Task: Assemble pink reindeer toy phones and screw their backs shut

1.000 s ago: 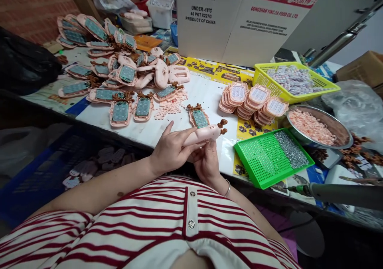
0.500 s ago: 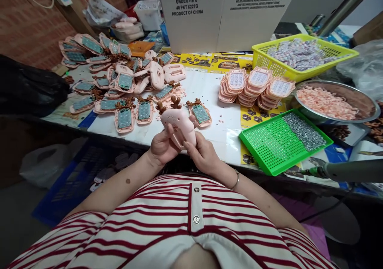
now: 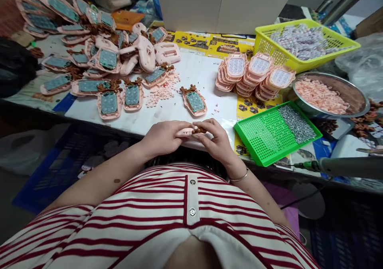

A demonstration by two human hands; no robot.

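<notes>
My left hand (image 3: 163,137) and my right hand (image 3: 217,141) meet at the near table edge, both closed on one pink toy phone (image 3: 188,131) with brown antlers. The toy lies flat between my fingers and is mostly hidden by them. Just beyond my hands an open pink shell with a green circuit board (image 3: 194,100) lies on the white table. To the right sits a green tray (image 3: 263,141) with small screws heaped in its far corner.
Many open pink shells (image 3: 107,61) crowd the far left. Stacks of pink keypad fronts (image 3: 257,75), a yellow basket (image 3: 263,41), a metal bowl (image 3: 356,97) of pink buttons and an electric screwdriver (image 3: 344,167) stand at the right. A cardboard box (image 3: 221,5) rises behind.
The toy phone was held upright in both hands; now it is turned down flat between them near the table edge. The view has tilted downward.
</notes>
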